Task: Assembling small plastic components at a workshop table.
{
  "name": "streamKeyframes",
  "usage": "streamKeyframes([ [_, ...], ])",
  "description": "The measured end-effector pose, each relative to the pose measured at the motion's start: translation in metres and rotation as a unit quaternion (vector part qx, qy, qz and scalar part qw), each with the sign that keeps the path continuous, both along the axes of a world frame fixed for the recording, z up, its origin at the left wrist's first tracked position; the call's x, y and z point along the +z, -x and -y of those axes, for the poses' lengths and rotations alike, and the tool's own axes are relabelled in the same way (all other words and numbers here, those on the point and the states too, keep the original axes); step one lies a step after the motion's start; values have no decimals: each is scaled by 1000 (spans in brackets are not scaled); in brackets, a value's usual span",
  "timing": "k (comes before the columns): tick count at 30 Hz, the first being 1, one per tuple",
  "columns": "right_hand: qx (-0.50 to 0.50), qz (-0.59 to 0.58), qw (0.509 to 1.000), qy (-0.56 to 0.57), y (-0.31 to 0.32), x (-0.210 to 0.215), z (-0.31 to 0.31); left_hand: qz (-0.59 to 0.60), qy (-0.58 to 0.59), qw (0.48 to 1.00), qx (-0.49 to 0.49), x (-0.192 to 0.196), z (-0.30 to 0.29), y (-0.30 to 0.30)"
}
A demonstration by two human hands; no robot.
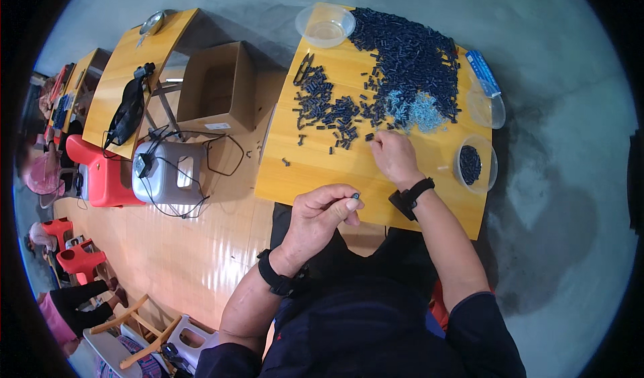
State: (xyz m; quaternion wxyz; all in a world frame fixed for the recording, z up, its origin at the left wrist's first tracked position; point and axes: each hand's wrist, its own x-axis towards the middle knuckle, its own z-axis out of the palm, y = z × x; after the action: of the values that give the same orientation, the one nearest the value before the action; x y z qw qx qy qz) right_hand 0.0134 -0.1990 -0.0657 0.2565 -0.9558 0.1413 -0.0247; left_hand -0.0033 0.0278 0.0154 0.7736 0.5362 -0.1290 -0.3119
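Observation:
My left hand [320, 213] is raised near the table's front edge, thumb and fingers pinched on a small dark cylindrical piece [356, 195]. Farther in, my right hand [394, 155] reaches over the tabletop with its fingers closed at a small black piece [369, 136]. Beyond them a large heap of black cylindrical pieces [409, 49] covers the far part of the yellow table [295, 170]. Small light-blue pieces [416, 112] form a pile at the heap's near edge. Looser black pieces [322, 106] are scattered to the left.
A clear plastic tub [327, 34] stands at the far left corner, with black snips [304, 68] nearby. On the right are a tub of black pieces [471, 165], a clear container [495, 113] and a blue box [483, 73]. A cardboard box [225, 89] and stools stand left.

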Motion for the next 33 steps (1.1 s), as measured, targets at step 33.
streamKeyframes([
  [33, 37, 36, 773, -632, 77, 127, -44, 16, -33, 999, -40, 13, 8, 4],
])
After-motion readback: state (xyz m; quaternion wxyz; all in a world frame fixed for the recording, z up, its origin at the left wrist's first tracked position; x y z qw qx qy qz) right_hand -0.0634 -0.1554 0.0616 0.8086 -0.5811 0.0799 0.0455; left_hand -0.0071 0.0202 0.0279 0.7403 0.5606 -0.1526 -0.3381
